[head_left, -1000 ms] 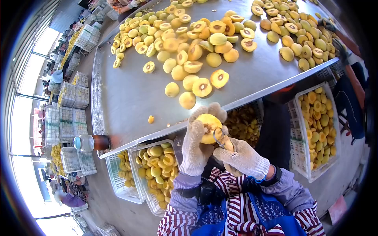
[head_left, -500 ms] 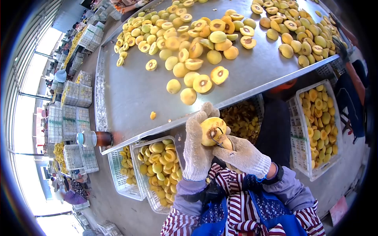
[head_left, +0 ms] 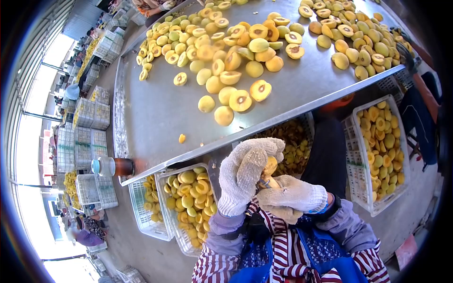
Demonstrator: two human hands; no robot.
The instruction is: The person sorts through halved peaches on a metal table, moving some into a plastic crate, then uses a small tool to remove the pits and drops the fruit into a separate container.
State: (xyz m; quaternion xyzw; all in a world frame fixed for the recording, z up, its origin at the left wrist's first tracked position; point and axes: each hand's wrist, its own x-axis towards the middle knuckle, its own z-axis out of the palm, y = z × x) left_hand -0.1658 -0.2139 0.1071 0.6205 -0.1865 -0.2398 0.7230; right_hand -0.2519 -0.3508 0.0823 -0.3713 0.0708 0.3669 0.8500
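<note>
My left hand [head_left: 247, 172], in a pale knitted glove, is curled around a yellow halved fruit [head_left: 270, 166] at the table's front edge. Only part of the fruit shows between the fingers. Close against it, my right hand [head_left: 292, 195], gloved too, grips a small tool with a pale handle [head_left: 270, 181]; its working end is hidden by the fruit and my left fingers. Beyond my hands, more halved fruits [head_left: 240, 100] lie on the metal table [head_left: 165, 113], several with brown hollows facing up.
Fruit-filled crates stand below the table at left [head_left: 172, 226] and right [head_left: 373, 207]. A bin of scraps [head_left: 295, 146] is under the edge. A jar [head_left: 113, 166] stands at the left corner. A co-worker's gloved hand [head_left: 406, 56] is at the right edge.
My left hand has rolled over and closed around the fruit, hiding most of it. My right hand has moved slightly down. At the right, the co-worker's hand has shifted.
</note>
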